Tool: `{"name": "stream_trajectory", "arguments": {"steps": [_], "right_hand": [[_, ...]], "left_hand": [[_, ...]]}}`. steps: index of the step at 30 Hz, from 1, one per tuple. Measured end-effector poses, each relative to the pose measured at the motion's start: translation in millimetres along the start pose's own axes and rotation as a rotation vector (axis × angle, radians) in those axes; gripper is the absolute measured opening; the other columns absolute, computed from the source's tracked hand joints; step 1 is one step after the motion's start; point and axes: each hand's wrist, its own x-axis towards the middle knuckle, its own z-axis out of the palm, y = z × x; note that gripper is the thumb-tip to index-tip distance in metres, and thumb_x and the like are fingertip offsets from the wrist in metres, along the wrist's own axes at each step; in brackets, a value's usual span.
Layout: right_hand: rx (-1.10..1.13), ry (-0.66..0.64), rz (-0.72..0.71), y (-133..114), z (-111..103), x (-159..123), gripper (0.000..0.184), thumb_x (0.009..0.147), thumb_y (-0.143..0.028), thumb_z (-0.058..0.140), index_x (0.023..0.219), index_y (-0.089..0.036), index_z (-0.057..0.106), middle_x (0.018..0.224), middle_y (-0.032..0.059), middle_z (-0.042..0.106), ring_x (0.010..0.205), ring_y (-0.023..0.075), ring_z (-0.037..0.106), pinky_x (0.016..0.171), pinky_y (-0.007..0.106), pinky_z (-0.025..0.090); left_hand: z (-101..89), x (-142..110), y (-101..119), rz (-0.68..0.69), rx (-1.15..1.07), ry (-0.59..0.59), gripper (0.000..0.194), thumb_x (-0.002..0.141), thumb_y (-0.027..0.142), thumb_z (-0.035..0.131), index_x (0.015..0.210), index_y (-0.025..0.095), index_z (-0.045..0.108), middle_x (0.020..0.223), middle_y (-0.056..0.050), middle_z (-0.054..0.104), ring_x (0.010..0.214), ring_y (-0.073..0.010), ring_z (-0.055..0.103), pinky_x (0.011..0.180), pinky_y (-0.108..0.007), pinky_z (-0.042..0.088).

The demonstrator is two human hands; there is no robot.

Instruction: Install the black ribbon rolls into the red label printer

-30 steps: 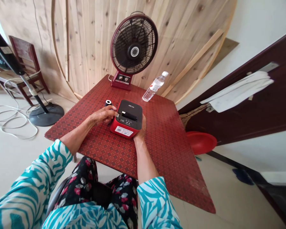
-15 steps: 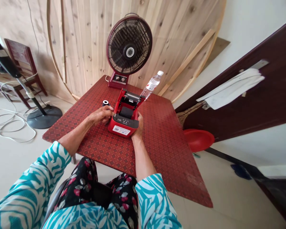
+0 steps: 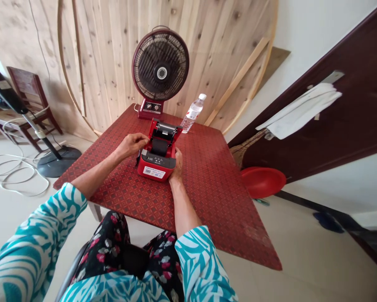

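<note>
A red and black receipt printer (image 3: 156, 167) stands on the table with its lid (image 3: 165, 129) raised. Inside its bay sits a dark part (image 3: 159, 147), and its front carries a white label with a code. My right hand (image 3: 176, 167) wraps around the printer's right side, partly hidden behind it. My left hand (image 3: 132, 144) is at the upper left of the printer, fingers bent and closed together, their tips at the edge of the bay beside the raised lid. Whether something small is between those fingertips cannot be seen.
The table (image 3: 213, 193) has a red patterned cover. Behind the printer are a plastic water bottle (image 3: 192, 114) and a dark red fan (image 3: 160, 67). A red basin (image 3: 263, 182) is beyond the right edge; a stand fan's base (image 3: 58, 160) is at left.
My left hand has moved from the printer's left front corner up to the lid's side. The small roll seen behind that hand is now hidden. The view has shifted slightly.
</note>
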Motion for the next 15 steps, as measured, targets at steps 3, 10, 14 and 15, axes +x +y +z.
{"name": "stream_trajectory", "arguments": {"steps": [3,10,14,15], "right_hand": [[0.004,0.001,0.011,0,1,0,0.044,0.093,-0.048,0.039,0.116,-0.021,0.065,0.131,0.0087,0.065,0.125,0.0214,0.054,0.112,0.041,0.039],[0.026,0.013,0.031,3,2,3,0.044,0.093,-0.046,0.038,0.118,-0.021,0.064,0.130,0.0084,0.066,0.124,0.0204,0.057,0.114,0.042,0.038],[0.038,0.005,0.032,6,2,5,0.044,0.093,-0.046,0.039,0.119,-0.021,0.064,0.132,0.0080,0.066,0.125,0.0202,0.057,0.116,0.043,0.038],[0.041,0.012,0.037,7,2,5,0.044,0.092,-0.046,0.039,0.119,-0.021,0.064,0.133,0.0078,0.066,0.126,0.0203,0.056,0.116,0.043,0.037]], "left_hand": [[-5.0,17,10,0.120,0.457,-0.060,0.021,0.083,0.017,0.060,0.093,0.020,0.079,0.087,-0.004,0.070,0.084,-0.0178,0.066,0.082,-0.028,0.052],[-6.7,31,17,0.383,0.266,-0.406,0.026,0.087,0.024,0.060,0.105,0.022,0.079,0.092,-0.004,0.073,0.080,-0.0147,0.067,0.077,-0.025,0.054],[3.5,33,15,0.292,0.080,-0.450,0.029,0.091,0.030,0.060,0.112,0.019,0.076,0.085,-0.004,0.075,0.064,-0.0123,0.064,0.062,-0.024,0.052],[6.3,36,16,0.279,0.116,-0.424,0.028,0.089,0.030,0.062,0.109,0.018,0.077,0.084,-0.004,0.076,0.064,-0.0124,0.064,0.063,-0.024,0.052]]}}
